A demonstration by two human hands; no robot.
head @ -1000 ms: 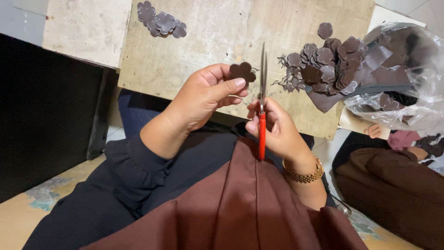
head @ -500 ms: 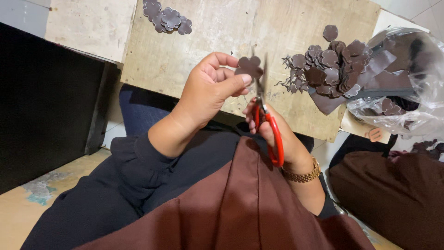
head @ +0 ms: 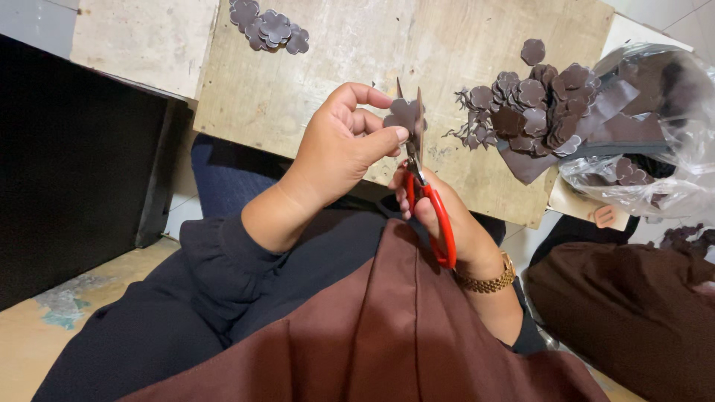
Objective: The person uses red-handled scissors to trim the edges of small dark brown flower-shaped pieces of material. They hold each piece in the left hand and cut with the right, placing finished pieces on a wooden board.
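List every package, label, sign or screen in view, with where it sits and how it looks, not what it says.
Clear plastic bag: at the right edge of the wooden board, crumpled, glossy, see-through, with dark brown fabric pieces inside and spilling from its mouth.
Pale card or paper piece: just under the bag at the board's near right corner, beige, partly hidden; too small to tell what it is.
No signs or screens in view.

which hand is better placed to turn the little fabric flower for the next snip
Left. The left hand already pinches the fabric flower between thumb and fingers, so it can probably rotate it. The right hand is occupied by the red-handled scissors, blades at the flower.
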